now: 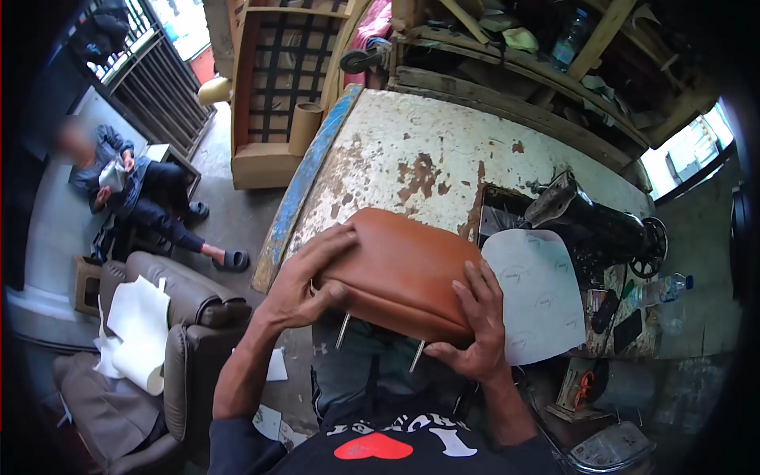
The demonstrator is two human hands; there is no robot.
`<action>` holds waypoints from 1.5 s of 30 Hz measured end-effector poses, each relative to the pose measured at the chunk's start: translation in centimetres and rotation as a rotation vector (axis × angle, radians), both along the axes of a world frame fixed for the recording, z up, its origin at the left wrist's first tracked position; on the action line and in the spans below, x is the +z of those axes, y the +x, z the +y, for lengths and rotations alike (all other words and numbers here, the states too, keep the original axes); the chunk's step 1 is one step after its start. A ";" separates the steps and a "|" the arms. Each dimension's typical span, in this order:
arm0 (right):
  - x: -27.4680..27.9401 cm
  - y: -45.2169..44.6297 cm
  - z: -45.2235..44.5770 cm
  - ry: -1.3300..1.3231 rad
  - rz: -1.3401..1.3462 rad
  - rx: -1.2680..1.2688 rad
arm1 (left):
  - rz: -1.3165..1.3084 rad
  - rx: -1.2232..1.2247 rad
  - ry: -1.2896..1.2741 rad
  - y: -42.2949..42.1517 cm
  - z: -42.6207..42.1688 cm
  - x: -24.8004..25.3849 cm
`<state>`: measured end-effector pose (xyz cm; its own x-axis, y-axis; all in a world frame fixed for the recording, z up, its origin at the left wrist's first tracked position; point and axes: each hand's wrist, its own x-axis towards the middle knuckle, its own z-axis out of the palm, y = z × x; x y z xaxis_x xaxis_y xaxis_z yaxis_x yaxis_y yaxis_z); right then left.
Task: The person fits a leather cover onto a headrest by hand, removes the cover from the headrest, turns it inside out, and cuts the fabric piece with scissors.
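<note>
A brown leather headrest (419,265) with two metal posts pointing down toward me is held between my hands, above my lap at the table's near edge. My left hand (313,277) wraps its left end, fingers on top and thumb along the near side. Around the right end, my right hand (477,324) lays its fingers over the top, with the thumb low by the near edge. Just right of the headrest lies a pale printed sheet (534,297) with rounded corners. A black sewing machine (594,214) stands behind that sheet.
The worn white table (380,131) has a blue edge strip. A plastic bottle (665,289) and small items lie at the right. A brown armchair (190,348) holds white material (138,332). A seated person (131,178) is at far left. Wooden shelving (507,87) stands behind.
</note>
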<state>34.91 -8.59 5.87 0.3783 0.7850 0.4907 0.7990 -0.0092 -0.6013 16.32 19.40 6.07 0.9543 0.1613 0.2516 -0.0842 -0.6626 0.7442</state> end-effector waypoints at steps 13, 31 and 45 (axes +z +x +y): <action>-7.3 1.6 0.8 0.304 0.742 0.089 | -0.015 0.216 -0.816 1.3 -0.9 -3.8; 0.5 2.9 4.5 0.162 1.188 0.252 | 0.012 0.634 -1.335 -4.3 -2.9 0.7; -1.1 1.5 5.6 0.409 1.031 -0.202 | 0.013 0.591 -0.648 -3.7 -5.3 0.1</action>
